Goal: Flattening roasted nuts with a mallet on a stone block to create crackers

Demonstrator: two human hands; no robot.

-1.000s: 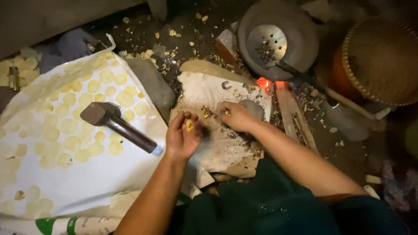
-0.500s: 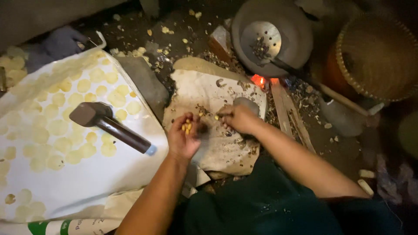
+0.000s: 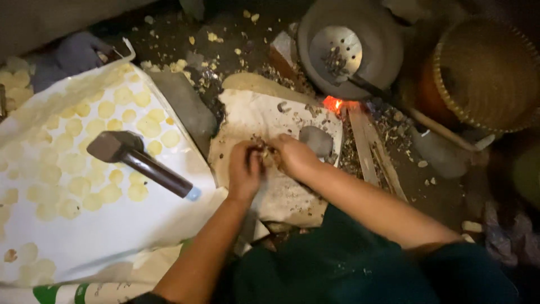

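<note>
Both hands are being held together over a pale, dirty cloth (image 3: 253,121) spread on the ground. Small yellowish bits (image 3: 263,151) are being pinched between the curled fingers of the left hand (image 3: 244,171) and the right hand (image 3: 292,156); the fingertips of the two hands are touching each other, low over the middle of the cloth. Whether each hand is gripping its own piece cannot be told. A grey stone (image 3: 316,141) is lying on the cloth just beside the right hand. To the left, a hammer (image 3: 138,160) is resting on a white sheet (image 3: 90,231), among rows of flat yellow discs (image 3: 79,163) being laid out there. Beyond the cloth, a small fire (image 3: 333,104) is glowing under a round grey pan (image 3: 374,34), in which a perforated ladle (image 3: 337,50) is lying. A woven basket (image 3: 486,73) is standing to the right, well apart from the hands.
</note>
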